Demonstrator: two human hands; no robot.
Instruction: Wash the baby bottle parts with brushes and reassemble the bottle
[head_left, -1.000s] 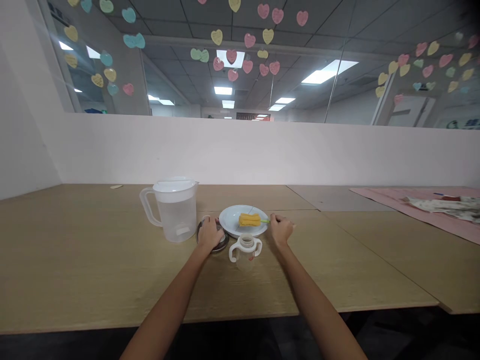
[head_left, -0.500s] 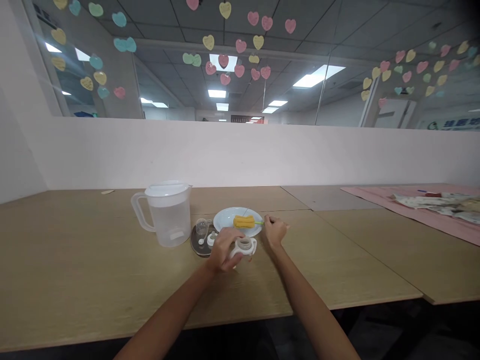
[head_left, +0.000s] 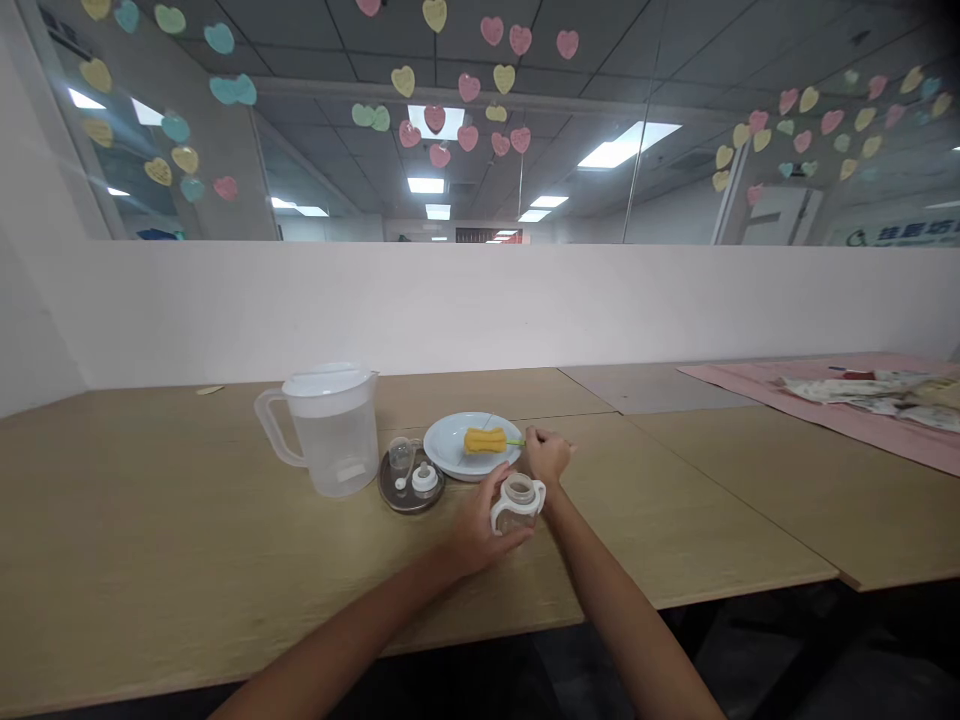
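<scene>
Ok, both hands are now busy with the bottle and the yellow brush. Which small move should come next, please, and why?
Probably lift the brush from over the plate towards the bottle's mouth. The right hand already grips its green handle, while the left hand holds the bottle close by, with its mouth uncovered and facing up.

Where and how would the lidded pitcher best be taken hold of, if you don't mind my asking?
I'd grip the pitcher by its handle, reaching in from the left, ideally with the left hand once free of the bottle. The handle loops out on that side with room for fingers inside, and the pitcher stands upright.
</scene>
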